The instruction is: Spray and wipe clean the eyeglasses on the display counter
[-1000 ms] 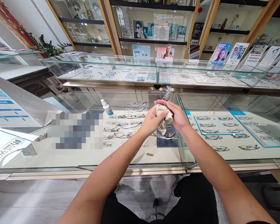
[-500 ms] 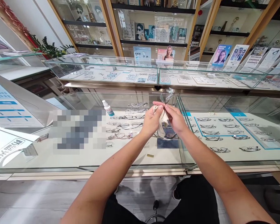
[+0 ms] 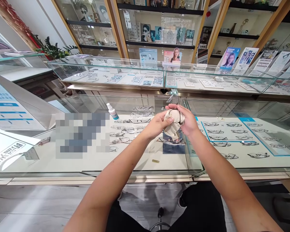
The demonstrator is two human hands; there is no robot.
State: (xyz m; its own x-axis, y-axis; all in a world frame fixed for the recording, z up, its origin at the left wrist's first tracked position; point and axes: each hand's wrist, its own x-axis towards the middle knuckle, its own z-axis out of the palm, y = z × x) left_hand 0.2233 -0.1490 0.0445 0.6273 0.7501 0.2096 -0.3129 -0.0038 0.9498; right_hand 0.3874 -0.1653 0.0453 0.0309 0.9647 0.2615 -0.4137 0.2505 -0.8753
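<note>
Above the glass counter both hands meet around a pair of glasses (image 3: 173, 96) and a beige cloth (image 3: 173, 124). My left hand (image 3: 157, 125) pinches the cloth, its thumb pressed on top of it. My right hand (image 3: 188, 120) is closed round the glasses from the right side, against the cloth. One lens sticks up past the fingertips; the cloth and fingers cover the rest of the frame. Beyond my left hand, a white spray bottle (image 3: 112, 111) with a blue label stands upright on the counter.
Rows of eyeglass frames (image 3: 137, 121) lie in the glass display case (image 3: 135, 166) beneath my hands, with more frames (image 3: 239, 131) to the right. A dark blue pad (image 3: 173, 149) and a small gold tag (image 3: 155, 161) are near. A sign (image 3: 12, 109) stands left; another showcase (image 3: 106, 66) runs behind.
The cloth is now spread wider over the glasses and turned towards me. My right hand has rolled outward, and the raised lens sits slightly differently between the hands.
</note>
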